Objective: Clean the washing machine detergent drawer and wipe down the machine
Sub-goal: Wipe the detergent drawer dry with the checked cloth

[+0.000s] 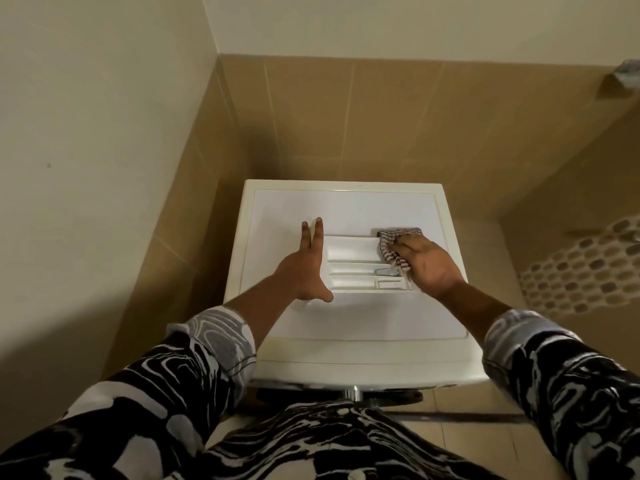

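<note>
The white detergent drawer (360,263) lies flat on top of the white washing machine (284,209), its compartments facing up. My left hand (304,268) rests against the drawer's left end with straight, spread fingers and the thumb out. My right hand (427,263) grips a striped cloth (393,245) and presses it into the drawer's right end. The cloth covers the drawer's far right corner.
The machine stands in a corner between a cream wall (86,150) on the left and tan tiled walls (381,126) behind. A mosaic-tiled strip (581,268) shows at the right. Patterned black-and-white sleeves fill the bottom of the view.
</note>
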